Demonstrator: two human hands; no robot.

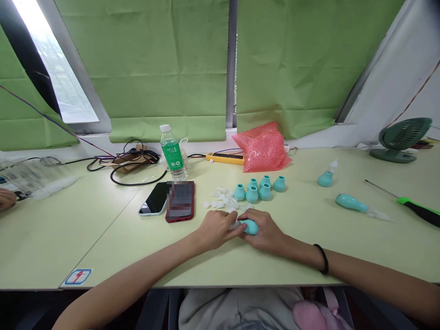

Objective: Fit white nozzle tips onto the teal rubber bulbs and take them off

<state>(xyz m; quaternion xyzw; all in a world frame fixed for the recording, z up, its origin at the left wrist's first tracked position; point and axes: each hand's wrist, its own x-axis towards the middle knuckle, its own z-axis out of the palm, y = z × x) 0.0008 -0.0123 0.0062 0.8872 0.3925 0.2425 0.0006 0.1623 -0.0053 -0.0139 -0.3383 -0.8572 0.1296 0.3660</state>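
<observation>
My right hand (266,231) is closed around a teal rubber bulb (250,226) lying on the table. My left hand (217,228) pinches a clear plastic tip (235,224) at the bulb's left end. Just beyond my hands lie several loose clear tips (222,200) and several teal bulbs (259,188) standing upright. Two bulbs with tips fitted rest farther right, one upright (326,176) and one lying down (354,204).
Two phones (170,199) lie left of the tips. A water bottle (173,153), cables (132,160), a yellow power strip (225,158) and a pink bubble-wrap bag (263,146) sit behind. A screwdriver (412,206) and fan (400,137) are at right. Another person's hand (6,199) shows at far left.
</observation>
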